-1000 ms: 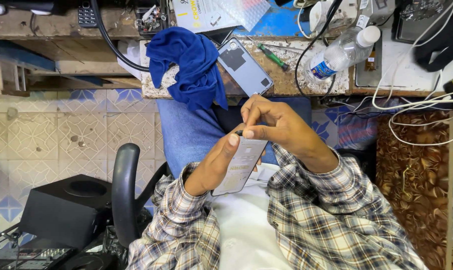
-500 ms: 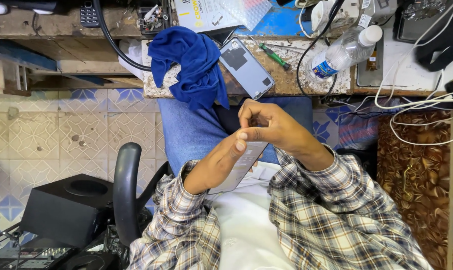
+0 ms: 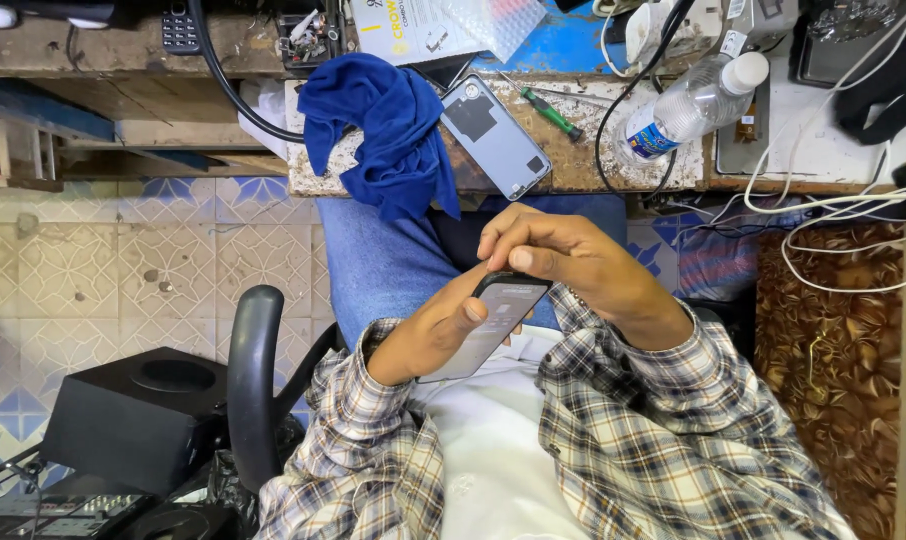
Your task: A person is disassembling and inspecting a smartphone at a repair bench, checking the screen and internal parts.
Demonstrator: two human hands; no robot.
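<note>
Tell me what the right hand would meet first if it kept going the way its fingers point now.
The right hand points left across the picture, fingers curled over the top of the phone in the left hand. Beyond that, probably the blue-jeaned thigh; depth is unclear.

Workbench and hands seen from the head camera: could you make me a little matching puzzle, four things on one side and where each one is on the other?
Things:
1. blue cloth
2. plastic bottle
3. phone
4. black speaker

Places:
A. on the tiled floor beside the chair
B. held in the left hand, with the right hand at its top end
C. draped over the front edge of the bench
D. lying on its side on the bench among cables

Pairs: 1-C, 2-D, 3-B, 4-A
</note>
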